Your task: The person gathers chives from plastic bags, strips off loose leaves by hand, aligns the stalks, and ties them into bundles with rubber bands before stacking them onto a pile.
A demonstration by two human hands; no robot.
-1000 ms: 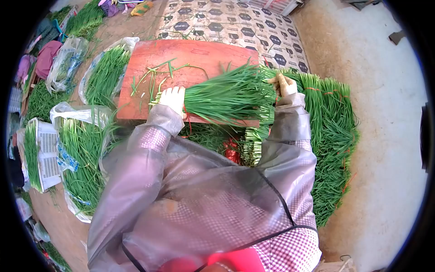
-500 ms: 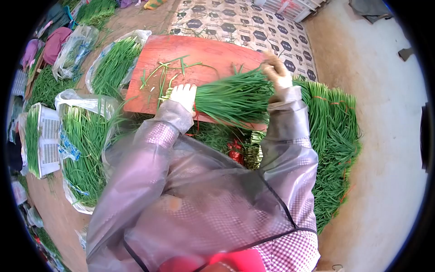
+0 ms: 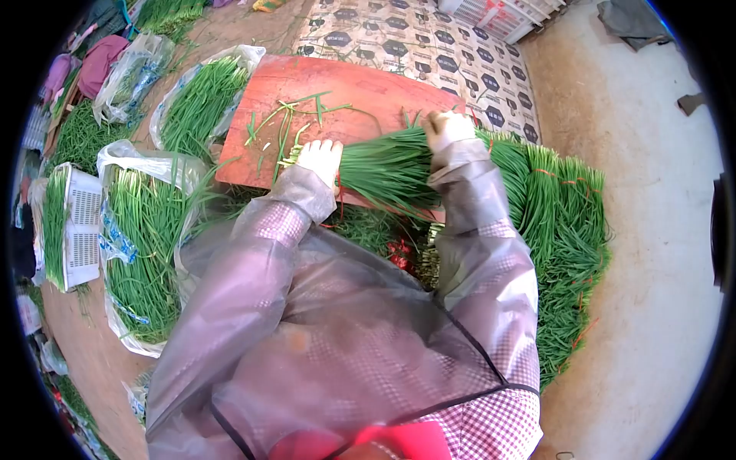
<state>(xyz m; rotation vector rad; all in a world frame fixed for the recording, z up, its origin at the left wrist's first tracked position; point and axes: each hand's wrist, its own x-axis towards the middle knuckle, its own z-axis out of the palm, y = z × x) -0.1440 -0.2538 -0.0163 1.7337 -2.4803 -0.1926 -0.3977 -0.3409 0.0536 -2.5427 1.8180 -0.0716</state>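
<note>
A bundle of garlic chives [image 3: 387, 169] lies across the red board [image 3: 264, 84], pale stem ends to the left and green leaves to the right. My left hand [image 3: 320, 161] is wrapped over it near the stem ends, with a bit of red tie showing by the wrist. My right hand [image 3: 448, 130] is closed around the leaf end at the board's right side; the leaf tips are hidden behind the hand and sleeve. Loose chive pieces [image 3: 285, 119] are scattered on the board behind my left hand.
Tied chive bundles [image 3: 556, 222] are piled along my right side. Plastic bags of chives [image 3: 146, 245] and a white basket [image 3: 82, 230] stand at left. Patterned sheeting [image 3: 399, 46] lies beyond the board, with a white crate [image 3: 502, 15] at its far edge.
My right hand has come left from above the leaf tips and closed on the leaf end of the bundle. The left hand keeps its hold near the stems.
</note>
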